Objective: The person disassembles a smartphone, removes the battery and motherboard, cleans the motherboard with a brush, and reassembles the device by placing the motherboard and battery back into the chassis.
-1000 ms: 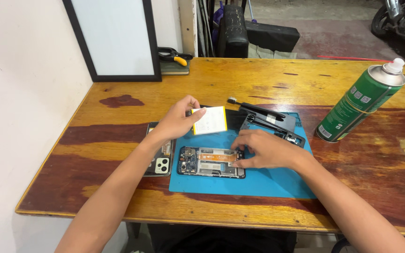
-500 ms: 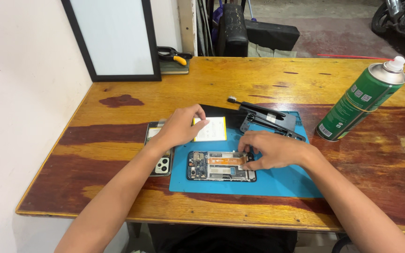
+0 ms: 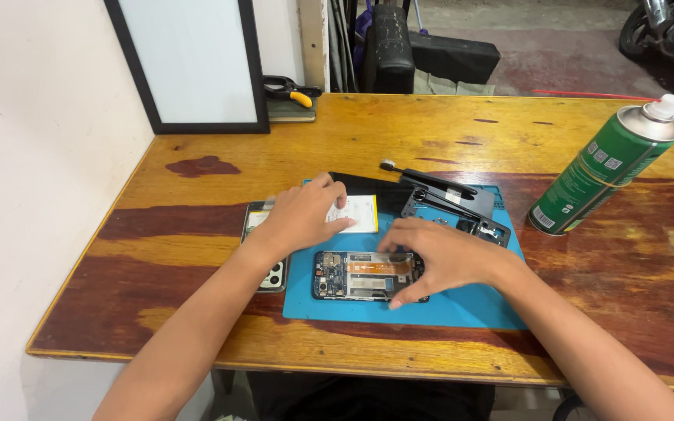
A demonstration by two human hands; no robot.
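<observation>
An opened phone body [image 3: 356, 275] with bare circuit boards and an orange flex strip lies on a blue work mat [image 3: 462, 308]. My right hand [image 3: 438, 257] rests over its right end, fingers curled on the frame. Above it a white and yellow battery [image 3: 362, 212] lies on the mat, with my left hand [image 3: 302, 214] laid on it, fingertips pressing its left part. A phone back cover [image 3: 272, 273] with camera lenses lies partly under my left wrist.
A black plastic frame [image 3: 462, 212] and a black brush [image 3: 423, 175] lie at the mat's back right. A green spray can [image 3: 602, 168] stands to the right. A framed white board [image 3: 189, 62] leans at the back left, pliers [image 3: 294, 92] beside it.
The phone body has shifted to the right along the mat under my right hand. My left hand stays on the battery.
</observation>
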